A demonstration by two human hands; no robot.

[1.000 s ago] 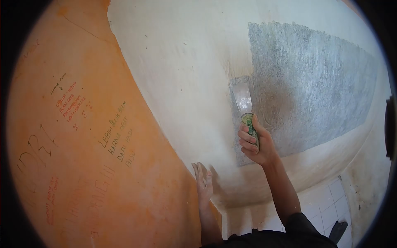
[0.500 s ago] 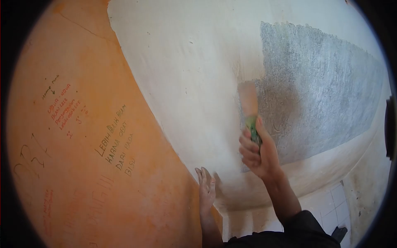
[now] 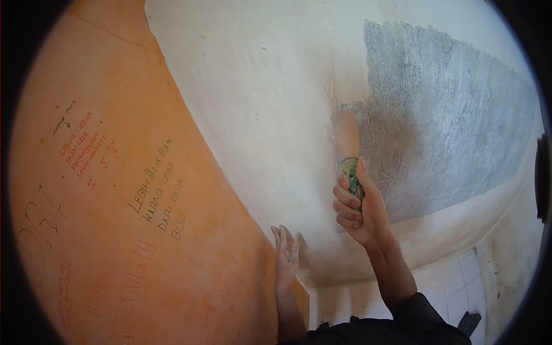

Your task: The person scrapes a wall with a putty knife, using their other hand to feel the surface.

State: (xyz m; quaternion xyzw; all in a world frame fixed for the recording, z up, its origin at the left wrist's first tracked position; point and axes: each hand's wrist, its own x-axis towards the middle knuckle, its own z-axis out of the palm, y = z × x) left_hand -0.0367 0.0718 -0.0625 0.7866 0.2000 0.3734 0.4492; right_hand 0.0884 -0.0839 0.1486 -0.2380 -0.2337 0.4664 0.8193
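My right hand [image 3: 359, 207] is wrapped round the green handle of a scraper [image 3: 347, 135]. The flat blade points up and lies against the wall, at the left edge of a rough grey patch [image 3: 454, 121]. Around that patch the wall surface [image 3: 259, 103] is whitish and smooth. Lower and to the left, my left hand [image 3: 286, 259] rests near the border between the white surface and the orange wall, its fingers pointing up and apart, with nothing in it.
The orange wall [image 3: 115, 190] with handwriting in red and dark ink fills the left side. White tiles [image 3: 460, 287] show at the lower right, with a dark object [image 3: 470, 324] beside them. Another dark object [image 3: 542, 178] stands at the right edge.
The scraper stays near the same spot at the patch's left edge, its blade slightly lower against the wall. The view has shifted a little, moving the wall markings up and left.
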